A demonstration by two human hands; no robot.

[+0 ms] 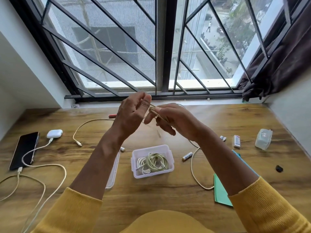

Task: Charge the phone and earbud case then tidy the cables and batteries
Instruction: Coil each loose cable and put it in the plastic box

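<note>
Both hands are raised above the wooden desk [151,195]. My right hand [173,121] grips a small bundle of beige cable [153,110] wound over its fingers. My left hand [133,113] pinches the cable beside it. A long tail of that cable [193,167] hangs down to the desk on the right. A clear tub [170,153] below holds coiled white and green cables [152,163]. At the left lie the black phone [24,149] and the white earbud case [54,133], each with a cable plugged in. A loose battery [187,156] lies right of the tub.
Another loose cable [80,128] curves left of my left arm. The tub's lid [114,170] lies under my left forearm with a battery [122,149] near it. On the right sit small batteries [223,138], a white pack [236,141], a clear case [263,139] and green paper [221,192].
</note>
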